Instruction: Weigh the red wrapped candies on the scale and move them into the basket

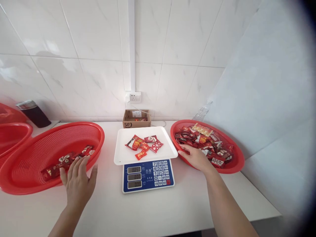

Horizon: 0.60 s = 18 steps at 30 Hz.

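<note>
My left hand [79, 179] is held over the front rim of a red plastic basket [71, 131], fingers spread. Several red-wrapped snacks [65, 159] lie in that basket beyond my fingertips. Stretched over the near left rim of a second red basket [237, 169] is my right hand [194, 158], thumb and forefinger apart; its other fingers are partly hidden. That basket is full of mixed red and dark snack packets [218, 149]. Between my hands stands a digital scale [148, 176], with several small wrapped snacks [134, 142] on its white tray [163, 131].
Behind the scale sits a small cardboard box [137, 123] with some packets inside. A dark flask [34, 113] and another red basket [14, 135] are at far left. A wall socket [134, 97] is above the box. A pale panel [276, 115] bounds the right side.
</note>
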### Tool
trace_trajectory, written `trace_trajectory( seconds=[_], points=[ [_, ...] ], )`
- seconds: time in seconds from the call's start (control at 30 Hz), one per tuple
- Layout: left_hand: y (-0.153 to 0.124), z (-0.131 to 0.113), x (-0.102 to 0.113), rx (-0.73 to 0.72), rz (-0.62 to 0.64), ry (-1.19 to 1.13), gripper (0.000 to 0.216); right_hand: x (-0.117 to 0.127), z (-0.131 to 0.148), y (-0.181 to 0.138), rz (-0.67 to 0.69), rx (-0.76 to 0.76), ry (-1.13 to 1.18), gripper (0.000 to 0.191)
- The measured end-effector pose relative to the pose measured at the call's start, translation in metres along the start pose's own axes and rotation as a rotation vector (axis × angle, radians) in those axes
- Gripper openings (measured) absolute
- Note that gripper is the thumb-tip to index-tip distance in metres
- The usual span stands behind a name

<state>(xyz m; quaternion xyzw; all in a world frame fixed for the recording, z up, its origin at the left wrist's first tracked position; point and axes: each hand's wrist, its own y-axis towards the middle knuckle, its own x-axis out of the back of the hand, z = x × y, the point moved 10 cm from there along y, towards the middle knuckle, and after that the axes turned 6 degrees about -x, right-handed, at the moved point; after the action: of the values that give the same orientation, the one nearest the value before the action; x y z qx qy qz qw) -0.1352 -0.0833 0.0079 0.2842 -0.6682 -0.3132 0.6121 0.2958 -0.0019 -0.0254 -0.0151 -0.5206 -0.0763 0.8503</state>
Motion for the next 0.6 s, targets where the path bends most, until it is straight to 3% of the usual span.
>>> trace_trajectory(
  seconds=[0.17,0.37,0.47,0.6],
  points=[
    [0.014,0.012,-0.028,-0.098,0.126,0.003,0.038,0.0,0.001,-0.001,0.009,-0.004,0.019,0.049],
    [0.055,0.043,-0.075,-0.201,0.33,0.074,0.041,0.002,0.002,-0.002,0.009,-0.002,0.034,0.048],
    [0.068,0.068,-0.089,-0.27,0.423,0.13,0.042,0.002,0.001,-0.002,0.003,-0.003,0.037,0.048],
    [0.071,0.116,-0.089,-0.278,0.445,0.195,0.046,0.002,0.0,-0.001,0.0,-0.006,0.045,0.048]
  ],
)
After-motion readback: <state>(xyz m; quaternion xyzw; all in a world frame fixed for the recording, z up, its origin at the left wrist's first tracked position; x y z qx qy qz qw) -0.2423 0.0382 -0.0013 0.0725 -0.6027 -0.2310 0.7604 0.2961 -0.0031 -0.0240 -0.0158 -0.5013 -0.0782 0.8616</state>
